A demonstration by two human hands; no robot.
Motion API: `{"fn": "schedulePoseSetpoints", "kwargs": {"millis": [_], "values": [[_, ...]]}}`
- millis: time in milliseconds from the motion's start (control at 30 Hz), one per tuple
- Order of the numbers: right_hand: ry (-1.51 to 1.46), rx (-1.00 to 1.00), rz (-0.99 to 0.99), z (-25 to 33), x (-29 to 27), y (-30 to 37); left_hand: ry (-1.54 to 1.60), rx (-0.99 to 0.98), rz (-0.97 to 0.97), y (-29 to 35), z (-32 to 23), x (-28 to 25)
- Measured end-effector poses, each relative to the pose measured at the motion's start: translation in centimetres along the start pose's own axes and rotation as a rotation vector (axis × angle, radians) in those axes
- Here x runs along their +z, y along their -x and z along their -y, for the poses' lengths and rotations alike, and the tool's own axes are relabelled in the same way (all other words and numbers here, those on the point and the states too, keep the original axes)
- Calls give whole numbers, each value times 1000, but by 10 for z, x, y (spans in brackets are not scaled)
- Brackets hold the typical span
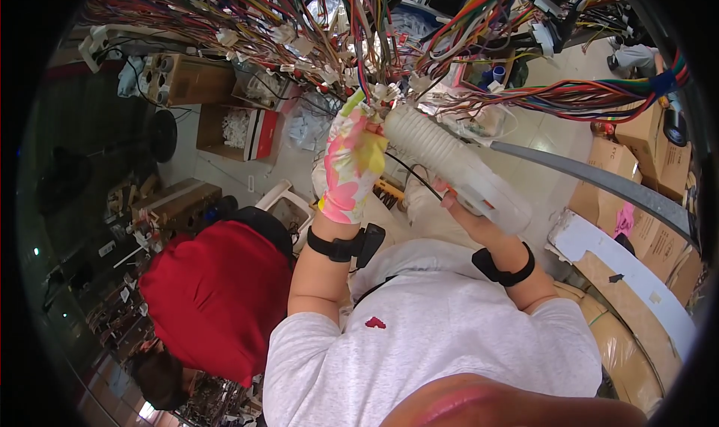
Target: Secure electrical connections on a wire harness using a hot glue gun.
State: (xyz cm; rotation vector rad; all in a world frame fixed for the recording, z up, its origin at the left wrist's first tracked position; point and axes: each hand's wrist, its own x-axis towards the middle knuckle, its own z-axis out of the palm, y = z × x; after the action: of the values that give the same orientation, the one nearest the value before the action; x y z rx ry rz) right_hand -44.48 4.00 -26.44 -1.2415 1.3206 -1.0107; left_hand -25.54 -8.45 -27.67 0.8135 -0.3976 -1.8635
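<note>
At the frame's centre, the left hand [350, 165], in a flowered glove, closes around the upper end of a white ribbed tube [449, 165]. The bare right hand [466, 208] grips its lower end, below hanging coloured wires [314, 30].
</note>
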Motion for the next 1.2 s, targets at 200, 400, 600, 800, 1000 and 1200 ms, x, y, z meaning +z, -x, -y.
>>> {"fn": "schedulePoseSetpoints", "kwargs": {"millis": [200, 400, 600, 800, 1000, 1200], "values": [[63, -21, -47, 0, 3, -1, -41, 5, -17, 0, 1, -2], [71, 58, -67, 0, 7, 2, -42, -15, 32, -4, -2, -9], [205, -51, -115, -11, 6, 1, -8, -20, 12, -7, 0, -10], [59, -4, -168, -5, 7, 0, -9, -52, -15, -3, -1, -10], [-67, 59, -138, -10, 6, 1, -12, -33, 4, -6, -1, -7], [130, 35, -124, -16, 5, 4, 8, -21, 83, -7, -2, -2]]}}
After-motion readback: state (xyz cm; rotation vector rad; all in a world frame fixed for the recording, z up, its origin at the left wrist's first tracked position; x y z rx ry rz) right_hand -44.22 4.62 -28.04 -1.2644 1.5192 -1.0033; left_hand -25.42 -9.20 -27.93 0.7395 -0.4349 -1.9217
